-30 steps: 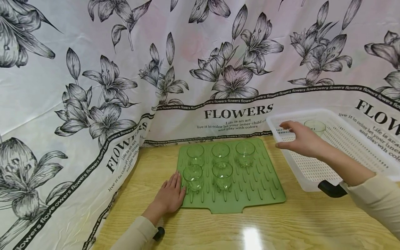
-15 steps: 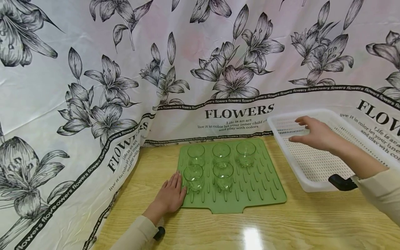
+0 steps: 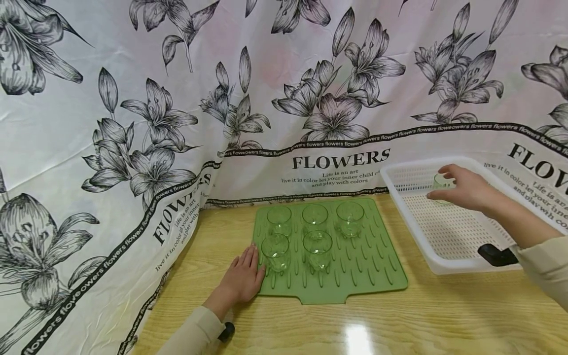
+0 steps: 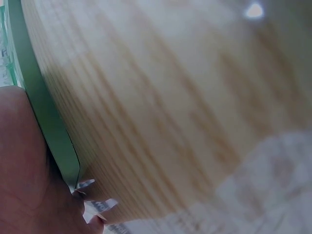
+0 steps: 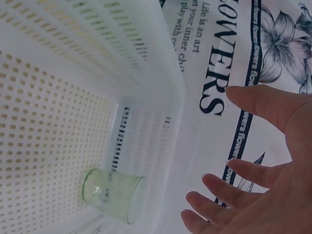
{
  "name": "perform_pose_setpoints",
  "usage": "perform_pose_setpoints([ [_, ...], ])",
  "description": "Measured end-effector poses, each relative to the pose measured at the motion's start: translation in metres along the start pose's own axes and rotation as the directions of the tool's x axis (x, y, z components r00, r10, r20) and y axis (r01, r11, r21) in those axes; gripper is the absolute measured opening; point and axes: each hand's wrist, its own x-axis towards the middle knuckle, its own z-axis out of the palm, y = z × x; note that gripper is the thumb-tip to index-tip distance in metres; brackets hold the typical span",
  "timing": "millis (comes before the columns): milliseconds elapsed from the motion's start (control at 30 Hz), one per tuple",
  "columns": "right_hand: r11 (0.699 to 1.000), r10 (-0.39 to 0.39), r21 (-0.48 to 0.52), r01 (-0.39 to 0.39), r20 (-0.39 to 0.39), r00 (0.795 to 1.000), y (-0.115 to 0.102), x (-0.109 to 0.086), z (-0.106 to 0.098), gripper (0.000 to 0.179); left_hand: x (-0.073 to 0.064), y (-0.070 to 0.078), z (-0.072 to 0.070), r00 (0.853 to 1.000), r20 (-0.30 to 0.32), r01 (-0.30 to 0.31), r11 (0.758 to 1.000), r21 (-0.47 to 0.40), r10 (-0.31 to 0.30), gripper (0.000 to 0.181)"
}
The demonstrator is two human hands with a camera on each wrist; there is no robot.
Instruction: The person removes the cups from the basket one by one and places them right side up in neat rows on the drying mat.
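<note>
My right hand [image 3: 466, 190] hovers over the white perforated basket [image 3: 450, 266], thumb and fingers spread apart and holding nothing. Inside the basket, near its far wall, one clear green-tinted glass [image 3: 438, 183] stands partly behind the fingers. In the right wrist view that glass [image 5: 114, 195] shows whole, apart from the open fingers. My left hand [image 3: 241, 277] lies flat with its fingertips at the left edge of the green ridged mat [image 3: 372, 271]. Several similar glasses stand upright on the mat in two rows, including a front-left glass [image 3: 276, 254] close to the left fingers.
A wooden table [image 3: 284, 330] lies under the mat and basket. Flower-printed cloth [image 3: 248, 172] hangs behind and along the left side, right up to the tabletop. The basket's raised walls stand close to the mat's right edge.
My right hand has moved rightward from the basket's left rim to over its inside. The basket's glass, hidden by it half a second ago, shows left of the hand. The left hand stays put.
</note>
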Motion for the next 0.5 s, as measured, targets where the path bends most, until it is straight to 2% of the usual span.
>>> perform_pose_setpoints([
  [100,1.0,0.011,-0.007,-0.011,0.01,1.0,0.006,0.0,-0.003,0.089,0.001,0.0,0.001,1.0,0.006,0.005,1.0,0.011,-0.005,0.068],
  [300,0.999,0.035,-0.009,-0.034,0.03,0.999,0.018,0.003,-0.009,0.09,-0.003,0.005,-0.008,1.0,0.026,0.004,1.0,-0.01,-0.004,0.066],
  [500,0.998,0.066,-0.003,-0.066,0.044,0.997,0.028,0.006,-0.013,0.091,-0.004,0.006,-0.01,0.999,0.035,0.01,1.0,-0.005,-0.01,0.066],
])
